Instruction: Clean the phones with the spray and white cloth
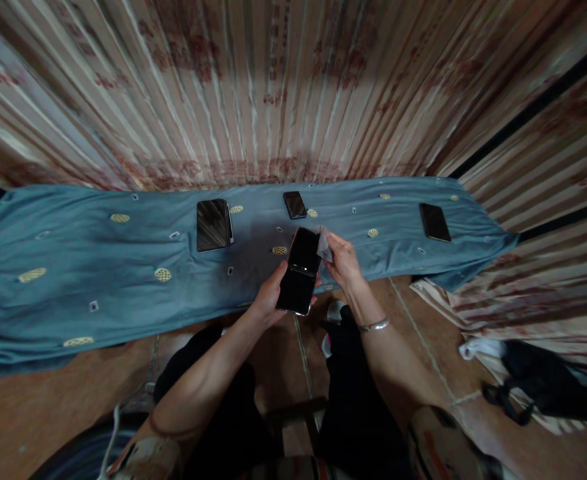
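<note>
A dark phone-like device [298, 287], with a hinge line across its middle, is unfolded and upright in my left hand [272, 293]. The fingers of that hand wrap behind it and the thumb lies on its left edge. My right hand [342, 259] pinches a small grey cloth [324, 245] against the device's upper right edge. Just beyond them, a small dark square device [294, 205] lies on the blue cloth cover. To the left is a larger dark tablet-like device [213, 225], and far to the right lies another dark flat device [435, 222].
A blue cover [138, 250] with yellow pineapple prints drapes the long surface. Pleated patterned curtains [273, 100] hang behind it. A black bag or garment [553, 387] lies at the lower right. On the lower left, a white cable [114, 433] runs near a dark round object.
</note>
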Tool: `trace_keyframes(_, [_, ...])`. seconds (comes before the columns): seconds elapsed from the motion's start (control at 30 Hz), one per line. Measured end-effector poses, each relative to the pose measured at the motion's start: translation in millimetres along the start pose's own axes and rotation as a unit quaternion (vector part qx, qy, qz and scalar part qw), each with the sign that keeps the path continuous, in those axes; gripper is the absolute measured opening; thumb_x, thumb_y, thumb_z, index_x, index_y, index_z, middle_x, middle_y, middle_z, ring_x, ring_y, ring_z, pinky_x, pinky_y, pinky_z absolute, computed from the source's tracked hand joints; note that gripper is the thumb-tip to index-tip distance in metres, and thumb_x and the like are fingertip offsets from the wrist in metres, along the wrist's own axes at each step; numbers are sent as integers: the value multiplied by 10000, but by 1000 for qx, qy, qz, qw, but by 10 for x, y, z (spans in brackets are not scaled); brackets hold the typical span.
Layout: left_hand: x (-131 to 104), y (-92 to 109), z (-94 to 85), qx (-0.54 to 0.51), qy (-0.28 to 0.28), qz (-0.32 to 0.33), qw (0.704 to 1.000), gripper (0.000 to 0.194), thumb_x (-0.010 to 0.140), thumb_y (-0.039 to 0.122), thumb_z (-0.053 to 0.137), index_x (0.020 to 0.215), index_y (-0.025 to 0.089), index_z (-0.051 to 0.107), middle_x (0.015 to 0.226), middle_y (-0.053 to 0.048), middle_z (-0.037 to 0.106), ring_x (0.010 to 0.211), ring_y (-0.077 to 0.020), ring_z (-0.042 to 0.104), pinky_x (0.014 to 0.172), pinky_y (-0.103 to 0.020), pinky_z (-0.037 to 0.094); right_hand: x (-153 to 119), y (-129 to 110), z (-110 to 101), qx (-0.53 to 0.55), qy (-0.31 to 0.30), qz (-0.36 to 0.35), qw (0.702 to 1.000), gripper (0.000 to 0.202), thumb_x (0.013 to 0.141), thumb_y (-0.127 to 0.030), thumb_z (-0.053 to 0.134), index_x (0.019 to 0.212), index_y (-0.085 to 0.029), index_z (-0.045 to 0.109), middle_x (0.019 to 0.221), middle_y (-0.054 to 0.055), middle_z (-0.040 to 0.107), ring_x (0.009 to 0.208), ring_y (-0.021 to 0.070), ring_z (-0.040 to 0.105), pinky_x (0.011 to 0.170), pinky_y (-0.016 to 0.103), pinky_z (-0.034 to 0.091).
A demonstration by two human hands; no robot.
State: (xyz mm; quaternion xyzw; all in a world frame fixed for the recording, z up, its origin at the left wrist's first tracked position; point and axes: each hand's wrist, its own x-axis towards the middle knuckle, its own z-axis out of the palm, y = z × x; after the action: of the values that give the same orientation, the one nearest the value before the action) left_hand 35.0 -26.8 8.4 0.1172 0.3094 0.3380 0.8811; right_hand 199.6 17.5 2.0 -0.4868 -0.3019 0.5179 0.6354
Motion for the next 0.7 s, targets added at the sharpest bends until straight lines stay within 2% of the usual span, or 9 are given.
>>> trace_keyframes(0.2, [39, 16, -12, -25, 18, -2, 1000, 575, 1009, 474, 344, 1348, 60, 556, 1060, -198, 743, 939, -283, 727, 815, -449, 580, -34, -36, -54, -46, -23, -71, 996, 375, 639, -573, 825, 850, -266, 790, 851, -10, 794, 772, 177, 713, 752, 298, 564])
trace_keyframes(0.3, [41, 33, 0, -33, 36, 12, 999, 597, 1013, 494, 306, 1300, 52, 585, 1006, -186, 749, 895, -269, 728, 766, -421, 581, -103, -85, -59, -112, -35, -124, 985, 350, 702, -561, 786, 901, -274, 802, 893, -23, 796, 865, 201, 721, 822, 322, 559])
trace_keyframes(0.43, [56, 40, -14, -47, 49, 29, 997, 586, 1007, 522, 299, 1244, 98, 626, 945, -152, 755, 843, -249, 728, 742, -407, 582, -246, -169, -34, -208, -54, -175, 961, 288, 815, -489, 711, 972, -267, 805, 976, -9, 796, 956, 233, 720, 889, 346, 548])
trace_keyframes(0.53, [73, 60, -46, -62, 44, 55, 996, 558, 1000, 525, 327, 1240, 127, 635, 960, -143, 756, 845, -249, 725, 781, -435, 580, -356, -194, -7, -273, -89, -209, 935, 279, 872, -451, 658, 1031, -264, 792, 1050, 16, 786, 1006, 244, 707, 937, 375, 532])
trace_keyframes(0.7, [73, 158, -52, -94, 75, 94, 988, 594, 997, 550, 295, 1188, 121, 658, 915, -132, 761, 856, -264, 729, 848, -467, 569, -474, -125, 16, -382, -140, -310, 860, 254, 941, -386, 582, 1075, -272, 765, 1070, 45, 774, 1033, 234, 684, 946, 388, 527])
